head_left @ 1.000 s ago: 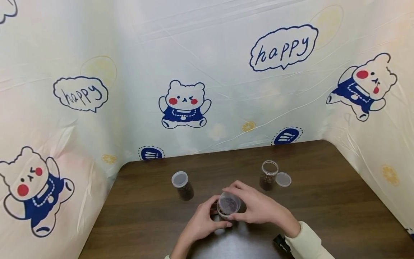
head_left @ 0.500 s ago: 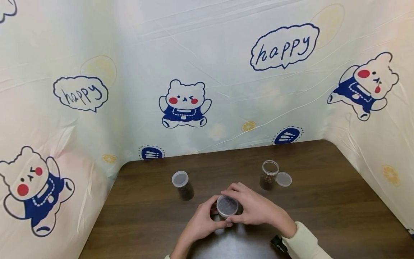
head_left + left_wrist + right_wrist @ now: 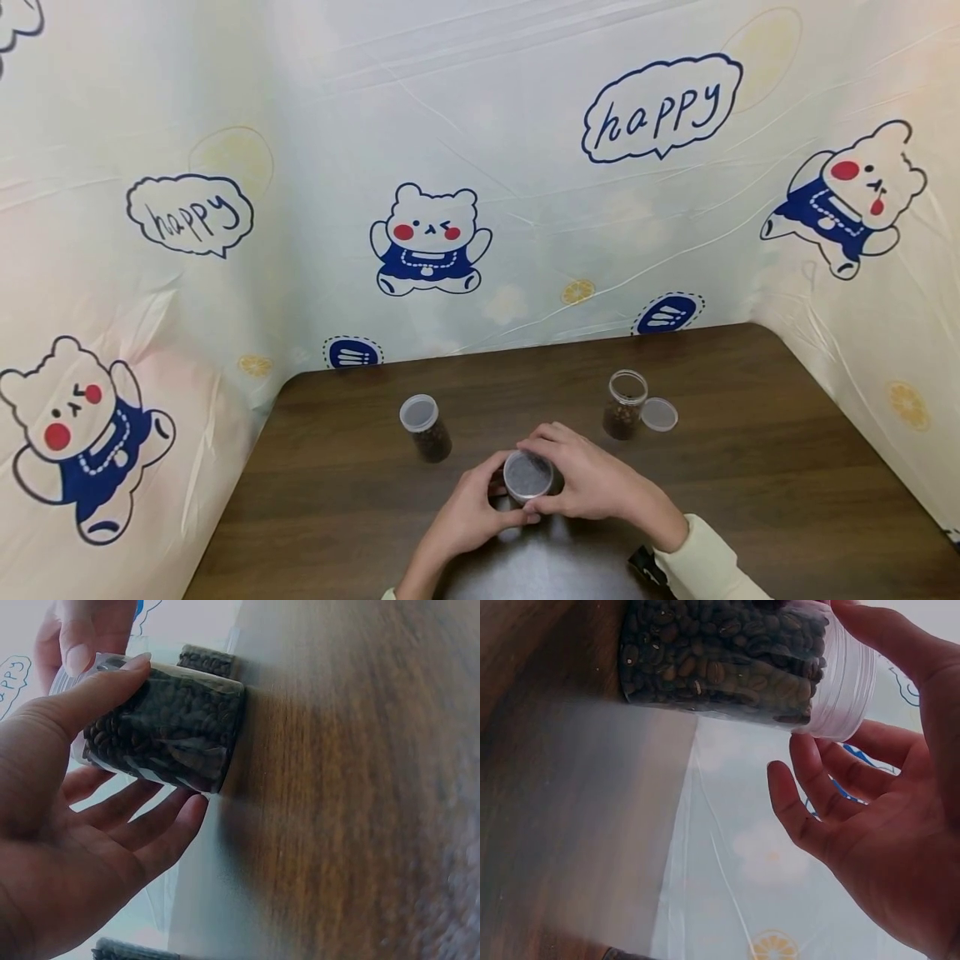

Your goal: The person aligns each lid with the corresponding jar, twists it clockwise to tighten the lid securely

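Observation:
A clear plastic jar of dark coffee beans (image 3: 165,727) stands on the table between both hands. Its translucent lid (image 3: 528,475) lies level over the mouth. My left hand (image 3: 468,508) grips the jar's body, thumb on the near side and fingers round the far side. On the right, my right hand (image 3: 592,479) holds the lid's rim between thumb and fingers; in the right wrist view some of its fingers curve below the jar's top. Beans fill the jar (image 3: 720,660) up to near its clear neck.
A lidded jar of dark contents (image 3: 429,437) stands at the back left of the brown table (image 3: 337,500). At the back right is an uncovered jar (image 3: 624,408) with a loose lid (image 3: 659,414) beside it. A printed curtain (image 3: 525,208) hangs behind.
The lid, tilted and slightly off the jar's mouth a second ago, has come down flat onto it. My right hand moved slightly left with it; my left hand kept its grip.

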`<state>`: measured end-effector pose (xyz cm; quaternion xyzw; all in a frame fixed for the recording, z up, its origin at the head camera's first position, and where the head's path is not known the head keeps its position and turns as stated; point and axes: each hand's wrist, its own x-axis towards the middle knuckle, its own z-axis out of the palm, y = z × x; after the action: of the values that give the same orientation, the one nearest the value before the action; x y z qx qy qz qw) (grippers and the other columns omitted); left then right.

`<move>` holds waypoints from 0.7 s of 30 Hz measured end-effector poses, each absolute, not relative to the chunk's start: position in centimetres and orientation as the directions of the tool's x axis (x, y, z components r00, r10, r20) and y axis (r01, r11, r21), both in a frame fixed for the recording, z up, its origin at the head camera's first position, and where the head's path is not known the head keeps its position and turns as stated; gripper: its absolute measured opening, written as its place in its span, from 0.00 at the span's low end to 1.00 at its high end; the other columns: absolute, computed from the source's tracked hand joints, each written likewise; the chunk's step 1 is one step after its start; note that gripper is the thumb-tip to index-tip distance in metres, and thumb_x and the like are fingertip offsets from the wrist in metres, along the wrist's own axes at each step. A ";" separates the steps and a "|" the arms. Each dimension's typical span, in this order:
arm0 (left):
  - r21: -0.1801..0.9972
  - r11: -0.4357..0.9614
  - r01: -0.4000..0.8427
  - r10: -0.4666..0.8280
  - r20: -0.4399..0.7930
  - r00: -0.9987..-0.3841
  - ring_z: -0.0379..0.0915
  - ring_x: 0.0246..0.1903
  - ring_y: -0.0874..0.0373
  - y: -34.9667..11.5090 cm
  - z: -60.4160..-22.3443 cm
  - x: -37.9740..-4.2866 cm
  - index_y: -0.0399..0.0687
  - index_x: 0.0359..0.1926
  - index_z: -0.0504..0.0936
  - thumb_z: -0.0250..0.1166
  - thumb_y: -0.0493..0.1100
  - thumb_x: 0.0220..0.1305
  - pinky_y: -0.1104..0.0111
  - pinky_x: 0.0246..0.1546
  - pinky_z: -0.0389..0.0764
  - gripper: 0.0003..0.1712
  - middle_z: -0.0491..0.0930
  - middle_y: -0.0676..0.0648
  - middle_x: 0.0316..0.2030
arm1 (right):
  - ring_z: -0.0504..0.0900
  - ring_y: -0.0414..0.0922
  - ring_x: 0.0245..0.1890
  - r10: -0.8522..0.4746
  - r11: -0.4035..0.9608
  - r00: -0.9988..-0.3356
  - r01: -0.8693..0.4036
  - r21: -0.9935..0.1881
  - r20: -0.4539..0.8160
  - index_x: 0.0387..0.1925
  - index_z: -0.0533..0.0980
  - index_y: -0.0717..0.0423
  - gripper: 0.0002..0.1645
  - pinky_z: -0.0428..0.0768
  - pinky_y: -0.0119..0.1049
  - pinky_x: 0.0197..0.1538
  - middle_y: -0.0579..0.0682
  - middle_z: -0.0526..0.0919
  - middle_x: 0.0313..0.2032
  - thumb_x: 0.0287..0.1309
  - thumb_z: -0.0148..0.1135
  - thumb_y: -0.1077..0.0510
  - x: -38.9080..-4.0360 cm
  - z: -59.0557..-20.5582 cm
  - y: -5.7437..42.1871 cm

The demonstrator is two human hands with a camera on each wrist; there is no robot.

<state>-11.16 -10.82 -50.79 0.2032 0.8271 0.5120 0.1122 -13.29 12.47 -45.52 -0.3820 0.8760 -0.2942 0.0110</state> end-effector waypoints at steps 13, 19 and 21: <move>0.885 0.405 0.229 0.432 0.036 -0.901 0.82 0.58 0.58 -10.7 -51.0 -11.0 0.60 0.67 0.76 0.83 0.51 0.55 0.70 0.57 0.85 0.40 0.83 0.50 0.60 | 0.80 0.39 0.51 -0.621 0.585 -0.748 -0.642 -0.496 0.236 0.60 0.80 0.51 0.37 0.84 0.38 0.53 0.44 0.81 0.53 0.55 0.79 0.37 -12.9 -46.4 12.2; 0.892 0.375 0.251 0.442 0.066 -0.894 0.83 0.56 0.60 -10.7 -51.1 -11.2 0.57 0.66 0.77 0.84 0.46 0.54 0.70 0.57 0.85 0.39 0.85 0.48 0.57 | 0.78 0.38 0.42 -0.555 0.655 -0.772 -0.635 -0.410 0.309 0.50 0.77 0.50 0.41 0.82 0.36 0.44 0.42 0.81 0.42 0.51 0.74 0.24 -12.5 -47.0 11.5; 0.895 0.365 0.257 0.449 0.072 -0.890 0.84 0.56 0.61 -10.8 -51.0 -11.2 0.56 0.65 0.77 0.84 0.44 0.53 0.70 0.58 0.84 0.39 0.86 0.48 0.56 | 0.76 0.37 0.38 -0.527 0.692 -0.790 -0.613 -0.380 0.314 0.46 0.74 0.48 0.43 0.80 0.34 0.41 0.40 0.79 0.38 0.49 0.70 0.18 -12.2 -47.3 11.2</move>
<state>-11.24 -10.76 -51.01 0.2150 0.8211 0.5206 0.0925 -12.24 11.19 -47.25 -0.3114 0.9154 -0.2385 -0.0903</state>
